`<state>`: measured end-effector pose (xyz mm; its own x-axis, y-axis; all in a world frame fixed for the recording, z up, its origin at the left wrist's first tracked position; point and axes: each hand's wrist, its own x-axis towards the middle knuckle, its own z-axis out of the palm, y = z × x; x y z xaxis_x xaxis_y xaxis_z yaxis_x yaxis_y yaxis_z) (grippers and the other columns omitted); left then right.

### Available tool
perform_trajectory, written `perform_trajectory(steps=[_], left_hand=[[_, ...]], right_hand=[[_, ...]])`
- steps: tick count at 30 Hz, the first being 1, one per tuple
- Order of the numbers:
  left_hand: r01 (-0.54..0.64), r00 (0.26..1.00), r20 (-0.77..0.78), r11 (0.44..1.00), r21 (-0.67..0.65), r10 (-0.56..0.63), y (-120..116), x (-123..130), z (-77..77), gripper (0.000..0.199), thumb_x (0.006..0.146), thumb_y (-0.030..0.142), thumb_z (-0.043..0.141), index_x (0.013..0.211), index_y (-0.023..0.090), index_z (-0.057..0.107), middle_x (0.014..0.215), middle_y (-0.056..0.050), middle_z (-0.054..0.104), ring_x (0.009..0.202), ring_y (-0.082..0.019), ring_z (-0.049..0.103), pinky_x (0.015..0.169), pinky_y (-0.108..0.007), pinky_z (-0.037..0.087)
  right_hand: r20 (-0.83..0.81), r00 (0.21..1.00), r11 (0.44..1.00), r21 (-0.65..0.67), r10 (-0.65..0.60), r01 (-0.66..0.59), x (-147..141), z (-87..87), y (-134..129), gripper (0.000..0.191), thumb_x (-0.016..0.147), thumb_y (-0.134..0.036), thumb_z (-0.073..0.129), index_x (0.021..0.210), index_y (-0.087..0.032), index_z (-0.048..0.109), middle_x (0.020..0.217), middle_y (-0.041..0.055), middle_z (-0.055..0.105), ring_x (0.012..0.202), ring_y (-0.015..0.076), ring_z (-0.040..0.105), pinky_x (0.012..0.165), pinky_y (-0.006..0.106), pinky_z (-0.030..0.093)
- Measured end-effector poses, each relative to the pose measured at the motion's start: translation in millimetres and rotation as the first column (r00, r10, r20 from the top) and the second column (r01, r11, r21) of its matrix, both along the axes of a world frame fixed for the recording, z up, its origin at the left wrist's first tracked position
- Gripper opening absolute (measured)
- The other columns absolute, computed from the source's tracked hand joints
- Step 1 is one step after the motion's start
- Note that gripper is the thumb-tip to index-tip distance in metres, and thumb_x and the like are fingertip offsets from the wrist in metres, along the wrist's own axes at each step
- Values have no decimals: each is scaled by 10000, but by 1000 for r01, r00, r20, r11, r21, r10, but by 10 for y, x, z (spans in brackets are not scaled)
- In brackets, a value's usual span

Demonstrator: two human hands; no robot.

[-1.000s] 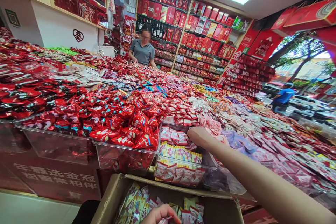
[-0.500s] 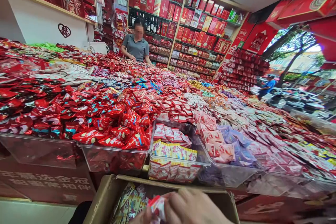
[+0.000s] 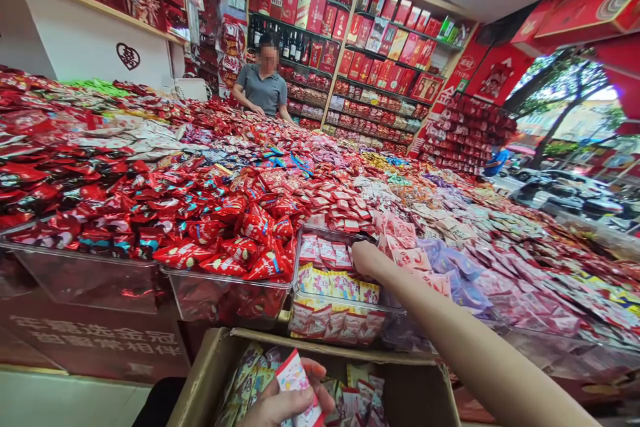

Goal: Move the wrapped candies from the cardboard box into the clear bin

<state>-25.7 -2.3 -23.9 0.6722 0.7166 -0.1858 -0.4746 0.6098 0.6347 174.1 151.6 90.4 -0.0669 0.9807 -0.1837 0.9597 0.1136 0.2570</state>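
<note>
Head view: the left hand (image 3: 283, 405) pinches a small white-and-pink wrapped packet with red ends (image 3: 294, 375) between thumb and fingers, above an open brown cardboard box (image 3: 420, 395) with loose yellow and pink packets (image 3: 247, 380) inside. The right hand (image 3: 369, 260) is down in a clear plastic bin (image 3: 393, 310), next to a row of yellow patterned packets (image 3: 335, 282); its fingertips are hidden, so whether they grasp anything cannot be told. Glossy red pouches (image 3: 260, 240) fill the bin just left.
</note>
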Motion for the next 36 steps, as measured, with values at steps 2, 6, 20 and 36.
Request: perform_trajectory(steps=[2, 6, 20, 36], left_hand=[[-7, 1000, 0, 999, 37, 7, -5, -10, -19, 308, 671, 261, 635, 929, 138, 518, 754, -82, 662, 563, -165, 621, 517, -223, 408], [2, 1000, 3, 998, 60, -2, -13, 2, -48, 304, 663, 254, 642, 915, 125, 530, 743, -86, 665, 564, -135, 598, 522, -207, 381], [29, 1000, 5, 990, 141, -30, -17, 15, -44, 323, 639, 272, 664, 897, 125, 538, 733, -88, 663, 551, -105, 559, 512, -196, 333], [29, 1000, -2, 987, 161, -29, 2, 25, -119, 342, 632, 277, 672, 907, 125, 537, 750, -98, 663, 567, -120, 569, 524, -208, 341]], right_hand=[[17, 1000, 1000, -30, 11, -10, -17, -78, 39, 262, 701, -63, 477, 911, -34, 631, 854, 203, 645, 860, 249, 598, 695, 264, 449], [40, 998, 997, -73, 42, -39, 3, -126, 7, 265, 687, -97, 507, 922, -57, 623, 927, 194, 632, 870, 276, 593, 688, 308, 468], [54, 996, 997, -53, 67, -64, -26, -86, -52, 291, 707, -110, 499, 984, -77, 580, 980, 171, 617, 896, 253, 584, 712, 300, 464], [120, 984, 992, -21, 128, -127, -53, 43, -139, 298, 752, -67, 389, 911, -88, 641, 903, 179, 643, 846, 257, 604, 658, 317, 466]])
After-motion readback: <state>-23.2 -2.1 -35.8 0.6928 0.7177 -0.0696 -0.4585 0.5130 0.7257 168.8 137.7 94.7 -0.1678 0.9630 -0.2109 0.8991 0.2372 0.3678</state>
